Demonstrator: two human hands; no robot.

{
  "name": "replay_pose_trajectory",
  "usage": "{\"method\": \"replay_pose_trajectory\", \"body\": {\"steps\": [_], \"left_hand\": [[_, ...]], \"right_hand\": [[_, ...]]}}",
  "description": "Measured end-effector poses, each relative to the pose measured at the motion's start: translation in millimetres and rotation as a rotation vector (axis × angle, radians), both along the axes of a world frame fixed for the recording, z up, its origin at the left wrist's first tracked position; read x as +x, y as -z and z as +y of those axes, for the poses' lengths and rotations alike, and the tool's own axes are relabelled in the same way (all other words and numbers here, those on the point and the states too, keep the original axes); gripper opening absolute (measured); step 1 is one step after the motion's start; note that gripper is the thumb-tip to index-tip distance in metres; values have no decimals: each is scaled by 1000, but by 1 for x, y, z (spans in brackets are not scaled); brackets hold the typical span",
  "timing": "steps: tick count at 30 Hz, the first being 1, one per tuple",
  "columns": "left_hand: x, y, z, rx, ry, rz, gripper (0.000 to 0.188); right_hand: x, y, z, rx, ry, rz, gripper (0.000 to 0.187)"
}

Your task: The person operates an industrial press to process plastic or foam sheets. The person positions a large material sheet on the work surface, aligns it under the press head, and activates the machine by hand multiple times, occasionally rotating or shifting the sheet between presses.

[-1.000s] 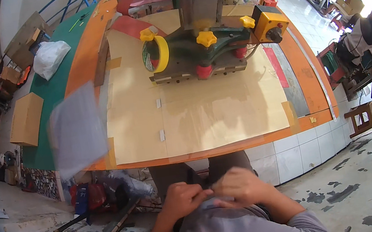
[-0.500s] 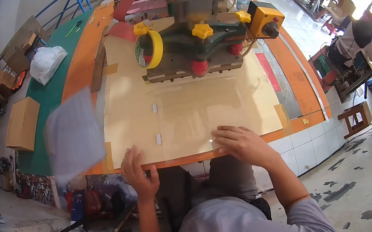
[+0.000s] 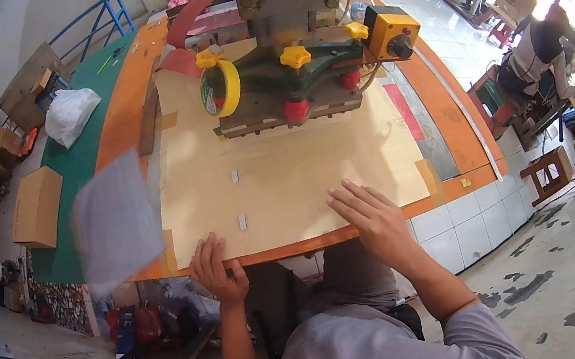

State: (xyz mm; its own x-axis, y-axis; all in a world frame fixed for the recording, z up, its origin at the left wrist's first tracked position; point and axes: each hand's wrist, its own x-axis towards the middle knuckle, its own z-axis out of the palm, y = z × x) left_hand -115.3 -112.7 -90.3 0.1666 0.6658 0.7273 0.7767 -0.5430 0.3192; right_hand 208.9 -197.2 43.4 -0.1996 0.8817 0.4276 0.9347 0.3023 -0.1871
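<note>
Where the broad cream rectangular sheet [image 3: 287, 179] met the orange table edge [image 3: 299, 248], I saw the left hand [image 3: 218, 271] resting, thumb spread; the right hand [image 3: 376, 218], flat, pinching nothing, reached farther in; the sheet stretched ahead of both.

An orange-and-green worktable [image 3: 117, 136] held a cream sheet [image 3: 287, 179] taped at its edges, with translucent sheeting [image 3: 118, 227] and a white plastic bag [image 3: 73, 116] lying to the left.

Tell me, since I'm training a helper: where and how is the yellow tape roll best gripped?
Probably pinch the near rim of the yellow tape roll, coming from the person's left: the ring is on edge, with the green machine frame close on its right.
</note>
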Motion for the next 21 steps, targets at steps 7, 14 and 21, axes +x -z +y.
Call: {"method": "replay_pose_trajectory", "body": {"steps": [7, 14, 21], "left_hand": [[-3, 1, -2, 12, 0, 3, 45], [-1, -3, 3, 24, 8, 14, 44], [-2, -18, 1, -3, 64, -15, 39]], "right_hand": [[35, -61, -55, 58, 73, 283, 36], [173, -114, -233, -20, 683, 635, 20], [352, 126, -360, -358, 1054, 428, 23]]}}
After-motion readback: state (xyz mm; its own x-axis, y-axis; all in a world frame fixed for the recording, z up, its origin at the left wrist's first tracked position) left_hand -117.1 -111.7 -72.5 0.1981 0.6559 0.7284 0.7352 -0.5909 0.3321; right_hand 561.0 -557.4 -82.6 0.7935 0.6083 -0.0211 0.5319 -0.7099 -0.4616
